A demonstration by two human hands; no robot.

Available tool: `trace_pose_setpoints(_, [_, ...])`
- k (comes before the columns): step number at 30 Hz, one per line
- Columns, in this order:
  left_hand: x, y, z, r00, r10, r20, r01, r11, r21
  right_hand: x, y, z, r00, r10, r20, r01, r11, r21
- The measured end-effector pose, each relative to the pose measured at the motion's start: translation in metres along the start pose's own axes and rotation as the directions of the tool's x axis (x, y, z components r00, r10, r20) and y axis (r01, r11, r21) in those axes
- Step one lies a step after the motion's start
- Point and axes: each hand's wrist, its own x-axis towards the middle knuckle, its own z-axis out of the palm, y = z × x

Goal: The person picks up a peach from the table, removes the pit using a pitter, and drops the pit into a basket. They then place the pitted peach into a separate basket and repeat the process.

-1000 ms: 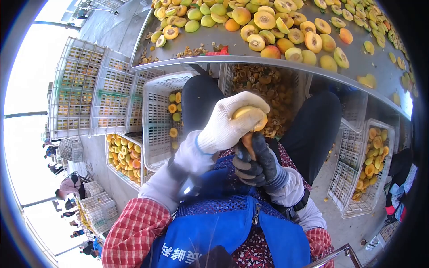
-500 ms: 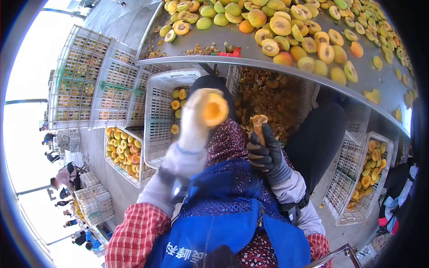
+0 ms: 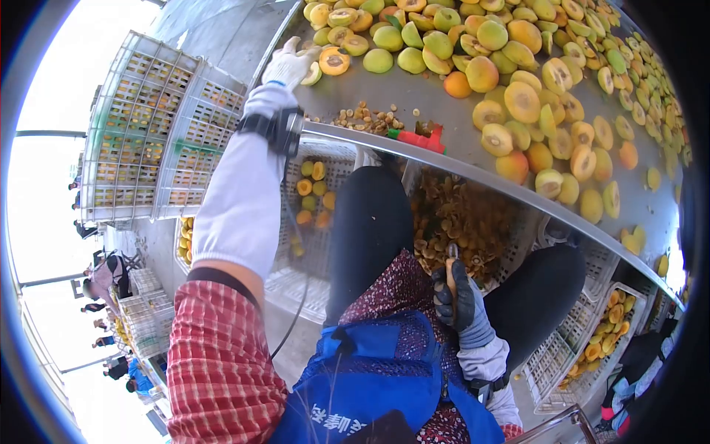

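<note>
My left hand, in a white glove, reaches over the left end of the metal table with its fingers apart. Its fingertips are right by a halved apricot with a dark hollow and a greenish half. My right hand, in a dark grey glove, is wrapped round a wooden-handled pitting tool low in front of my lap. The tool's metal tip points up, over a crate of brown pits and scraps.
Apricot halves are heaped across the metal table. Its raised edge runs above my knees. A red and green object lies by loose pits. Crates of fruit stand below, at right and stacked at left.
My left hand has left my lap area, moving up and left to the table; the hollowed half it held is gone from it. My right hand has lowered slightly with the tool.
</note>
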Motion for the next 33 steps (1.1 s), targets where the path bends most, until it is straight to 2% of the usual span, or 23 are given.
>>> trace_pose_setpoints(1, [0.021, -0.003, 0.013, 0.990, -0.037, 0.134, 0.058, 0.986, -0.156, 0.002, -0.002, 0.000, 0.997, -0.024, -0.078, 0.025, 1.000, 0.006])
trace_pose_setpoints(2, [0.064, -0.040, 0.064, 0.993, -0.016, 0.121, 0.032, 0.992, -0.125, 0.004, -0.003, 0.000, 0.991, -0.041, -0.127, 0.042, 0.999, 0.000])
trace_pose_setpoints(4, [0.045, 0.024, 0.058, 0.979, -0.066, 0.195, 0.087, 0.991, -0.099, 0.008, -0.005, 0.000, 0.972, -0.075, -0.224, 0.072, 0.997, -0.019])
trace_pose_setpoints(5, [0.041, 0.049, 0.062, 0.964, -0.112, 0.243, 0.129, 0.990, -0.056, 0.008, -0.006, -0.002, 0.977, -0.075, -0.198, 0.079, 0.997, 0.009])
trace_pose_setpoints(6, [0.042, 0.056, 0.073, 0.980, -0.016, 0.197, 0.019, 1.000, -0.013, 0.010, -0.007, -0.001, 0.976, -0.067, -0.208, 0.070, 0.997, 0.008])
trace_pose_setpoints(8, [0.038, 0.059, 0.083, 0.964, 0.085, 0.251, -0.058, 0.992, -0.113, 0.014, -0.008, -0.001, 0.974, -0.044, -0.222, 0.046, 0.999, 0.006])
trace_pose_setpoints(10, [0.006, 0.077, 0.073, 0.935, 0.137, 0.327, -0.058, 0.969, -0.240, 0.017, -0.011, -0.001, 0.976, -0.024, -0.219, 0.021, 1.000, -0.016])
trace_pose_setpoints(13, [-0.061, 0.120, 0.046, 0.740, 0.452, 0.497, -0.322, 0.888, -0.329, 0.017, -0.011, 0.002, 0.981, -0.070, -0.180, 0.058, 0.995, -0.076])
trace_pose_setpoints(14, [-0.072, 0.114, 0.062, 0.685, 0.604, 0.408, -0.466, 0.793, -0.391, 0.015, -0.012, 0.002, 0.984, -0.097, -0.149, 0.083, 0.992, -0.096])
trace_pose_setpoints(16, [-0.097, 0.132, 0.048, 0.729, 0.586, 0.352, -0.464, 0.803, -0.375, 0.008, -0.015, 0.003, 0.982, -0.150, -0.110, 0.140, 0.985, -0.098])
trace_pose_setpoints(19, [-0.118, 0.162, 0.029, 0.720, 0.599, 0.352, -0.610, 0.787, -0.092, -0.001, -0.014, 0.000, 0.965, -0.249, -0.087, 0.245, 0.968, -0.060])
trace_pose_setpoints(20, [-0.125, 0.169, 0.032, 0.697, 0.628, 0.347, -0.673, 0.740, 0.012, -0.001, -0.013, -0.002, 0.964, -0.257, -0.062, 0.249, 0.962, -0.108])
trace_pose_setpoints(22, [-0.133, 0.186, 0.040, 0.728, 0.561, 0.394, -0.642, 0.759, 0.106, -0.006, -0.014, 0.001, 0.966, -0.259, -0.013, 0.251, 0.946, -0.205])
trace_pose_setpoints(25, [-0.120, 0.188, 0.053, 0.723, 0.559, 0.406, -0.592, 0.804, -0.052, -0.025, -0.022, 0.015, 0.959, -0.257, 0.121, 0.270, 0.956, -0.115])
trace_pose_setpoints(26, [-0.112, 0.185, 0.057, 0.735, 0.517, 0.438, -0.537, 0.839, -0.088, -0.029, -0.024, 0.015, 0.953, -0.255, 0.166, 0.270, 0.960, -0.077])
trace_pose_setpoints(28, [-0.113, 0.191, 0.049, 0.796, 0.391, 0.463, -0.399, 0.913, -0.084, -0.033, -0.029, 0.010, 0.930, -0.331, 0.159, 0.349, 0.932, -0.099])
trace_pose_setpoints(30, [-0.122, 0.192, 0.033, 0.838, 0.387, 0.384, -0.378, 0.920, -0.104, -0.045, -0.035, 0.009, 0.895, -0.419, 0.152, 0.433, 0.898, -0.076])
trace_pose_setpoints(33, [-0.175, 0.215, -0.014, 0.907, 0.334, 0.257, -0.281, 0.933, -0.223, -0.059, -0.037, 0.014, 0.758, -0.610, 0.233, 0.638, 0.768, -0.064])
